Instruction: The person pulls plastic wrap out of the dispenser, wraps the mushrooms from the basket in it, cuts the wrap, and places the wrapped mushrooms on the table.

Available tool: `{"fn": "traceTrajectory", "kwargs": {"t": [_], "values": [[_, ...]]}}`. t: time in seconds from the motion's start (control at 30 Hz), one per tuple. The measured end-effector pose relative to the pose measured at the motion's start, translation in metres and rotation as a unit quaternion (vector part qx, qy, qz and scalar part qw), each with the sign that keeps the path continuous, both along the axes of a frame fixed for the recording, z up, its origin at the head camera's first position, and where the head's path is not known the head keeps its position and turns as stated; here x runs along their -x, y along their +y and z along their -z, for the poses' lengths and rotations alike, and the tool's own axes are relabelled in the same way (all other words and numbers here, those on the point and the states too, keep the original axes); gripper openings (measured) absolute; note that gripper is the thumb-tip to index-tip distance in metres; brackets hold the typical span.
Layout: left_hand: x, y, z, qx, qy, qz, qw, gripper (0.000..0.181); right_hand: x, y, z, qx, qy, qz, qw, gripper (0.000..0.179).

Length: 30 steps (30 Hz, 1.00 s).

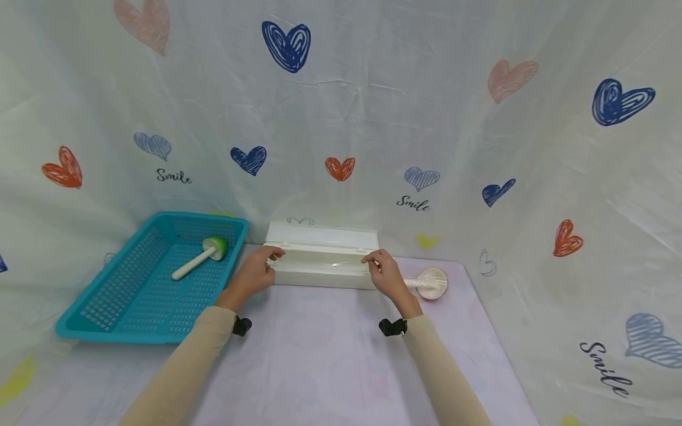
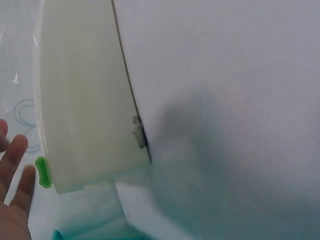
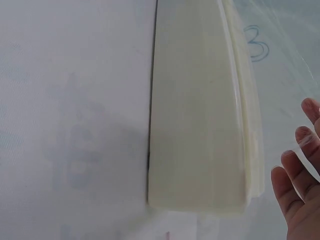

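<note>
A long white cling film dispenser (image 1: pixel 322 278) lies by the wall with its lid (image 1: pixel 322 236) raised. Clear cling film (image 1: pixel 337 264) catches the light over its opening. At the dispenser's left end my left hand (image 1: pixel 254 272) pinches the film between thumb and fingers. My right hand (image 1: pixel 388 275) pinches it at the other end. In the right wrist view, film (image 3: pixel 300 55) stretches up to the fingertips. A green cutter slider (image 2: pixel 43 172) shows beside my left fingers in the left wrist view.
On the left stands a blue-green plastic basket (image 1: pixel 128 338) holding a white-handled brush (image 1: pixel 194 263) with a green head. Just right of my right hand, a round pale-headed object (image 1: pixel 432 283) with a white handle lies wrapped in clear film. A heart-printed sheet (image 1: pixel 341 106) hangs behind the table.
</note>
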<state>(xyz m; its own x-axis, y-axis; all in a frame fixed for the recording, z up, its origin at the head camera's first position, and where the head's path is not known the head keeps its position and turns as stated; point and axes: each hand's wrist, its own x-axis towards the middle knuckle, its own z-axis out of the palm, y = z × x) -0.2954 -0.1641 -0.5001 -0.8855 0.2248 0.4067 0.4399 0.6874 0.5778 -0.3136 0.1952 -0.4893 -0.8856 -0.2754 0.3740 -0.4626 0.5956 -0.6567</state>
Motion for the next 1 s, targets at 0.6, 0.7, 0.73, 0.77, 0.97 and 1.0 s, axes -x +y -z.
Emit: {"fn": "traceTrajectory", "kwargs": {"t": [0.6,0.7,0.73,0.77,0.97,1.0], "values": [[0.003,0.004,0.000,0.047,-0.076,-0.033,0.9954,0.048,-0.002,-0.001,-0.001,-0.006,-0.009,-0.002,0.9999,0.023],[0.004,0.005,-0.002,0.035,-0.083,-0.030,0.9954,0.049,-0.001,0.000,0.000,-0.005,-0.012,-0.004,0.9999,0.023],[0.005,0.005,-0.001,0.036,-0.082,-0.031,0.9955,0.049,-0.001,0.000,0.000,-0.006,-0.011,-0.004,0.9999,0.023],[0.005,0.005,-0.002,0.037,-0.078,-0.033,0.9957,0.048,-0.001,0.000,0.000,-0.005,-0.012,-0.003,0.9999,0.023],[0.004,0.002,-0.007,0.069,-0.002,-0.052,0.9962,0.032,0.000,0.002,0.000,-0.006,-0.014,0.002,0.9999,0.023],[0.004,0.001,-0.008,0.074,0.015,-0.055,0.9956,0.030,0.000,0.002,0.000,-0.006,-0.011,0.002,0.9999,0.023]]}}
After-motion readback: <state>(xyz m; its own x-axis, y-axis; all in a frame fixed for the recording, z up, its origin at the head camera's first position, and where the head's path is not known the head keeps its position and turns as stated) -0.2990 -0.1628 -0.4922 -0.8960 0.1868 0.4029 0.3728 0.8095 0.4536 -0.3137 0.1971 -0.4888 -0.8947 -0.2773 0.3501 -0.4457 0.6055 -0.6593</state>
